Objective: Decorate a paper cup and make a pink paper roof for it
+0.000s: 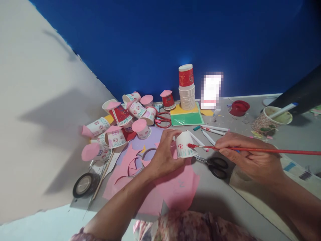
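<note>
My left hand (167,152) grips a white paper cup (184,140), turned upside down, around its far and near sides. Green strokes run along the cup's rim, with red dabs above them. In my right hand (250,159) is a long red paintbrush (240,149), held level. Its red-coated bristles touch the cup's side. Below the cup lie cut sheets of pink paper (185,187). Black-handled scissors (217,166) rest just right of the cup, and several white markers (215,128) lie behind my right hand.
Decorated cups with pink paper cones (116,136) crowd the left. A cup stack (187,95) stands at the back on coloured paper (188,116). On the right are a red paint dish (239,107) and a patterned cup (259,120) holding a marker. Black tape (86,185) lies front left.
</note>
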Tool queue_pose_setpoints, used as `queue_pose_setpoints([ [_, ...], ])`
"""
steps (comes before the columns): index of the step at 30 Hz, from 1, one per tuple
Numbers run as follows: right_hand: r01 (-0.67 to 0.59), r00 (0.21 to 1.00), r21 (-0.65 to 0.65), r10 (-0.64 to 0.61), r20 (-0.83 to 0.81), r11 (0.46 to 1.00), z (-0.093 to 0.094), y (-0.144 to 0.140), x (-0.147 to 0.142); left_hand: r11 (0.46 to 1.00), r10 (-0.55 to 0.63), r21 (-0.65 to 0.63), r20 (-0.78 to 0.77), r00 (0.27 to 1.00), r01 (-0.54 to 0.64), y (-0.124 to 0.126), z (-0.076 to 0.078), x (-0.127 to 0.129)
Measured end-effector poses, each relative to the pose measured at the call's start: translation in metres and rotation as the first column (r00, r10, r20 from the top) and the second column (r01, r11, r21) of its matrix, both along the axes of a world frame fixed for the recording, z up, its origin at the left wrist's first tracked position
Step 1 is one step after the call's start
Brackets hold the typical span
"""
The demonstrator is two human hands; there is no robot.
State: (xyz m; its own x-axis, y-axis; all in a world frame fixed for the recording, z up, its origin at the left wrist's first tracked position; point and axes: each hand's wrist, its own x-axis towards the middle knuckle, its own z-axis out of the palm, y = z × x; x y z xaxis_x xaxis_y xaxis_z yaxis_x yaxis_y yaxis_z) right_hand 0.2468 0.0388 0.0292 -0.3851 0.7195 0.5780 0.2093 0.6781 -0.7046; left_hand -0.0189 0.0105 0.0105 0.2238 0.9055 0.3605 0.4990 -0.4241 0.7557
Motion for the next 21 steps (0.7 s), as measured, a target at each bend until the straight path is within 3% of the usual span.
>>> queue_pose_setpoints([
  [6,-0.016,1.000,-0.018,0.016,0.003,1.000,0.0007,-0.0014,0.0005,1.000,-0.009,0.007,-0.012,1.000,0.009,0.0006,-0.0015,-0.0003],
  [11,0.028,0.999,0.049,-0.026,-0.037,0.998,0.0003,-0.0010,0.0022,1.000,-0.008,0.025,-0.009,1.000,0.008,0.0011,-0.0024,-0.0018],
  [21,-0.031,0.999,0.015,0.031,0.007,0.999,-0.0041,-0.0024,-0.0006,1.000,-0.012,0.002,-0.018,1.000,0.012,0.0000,-0.0023,0.0008],
])
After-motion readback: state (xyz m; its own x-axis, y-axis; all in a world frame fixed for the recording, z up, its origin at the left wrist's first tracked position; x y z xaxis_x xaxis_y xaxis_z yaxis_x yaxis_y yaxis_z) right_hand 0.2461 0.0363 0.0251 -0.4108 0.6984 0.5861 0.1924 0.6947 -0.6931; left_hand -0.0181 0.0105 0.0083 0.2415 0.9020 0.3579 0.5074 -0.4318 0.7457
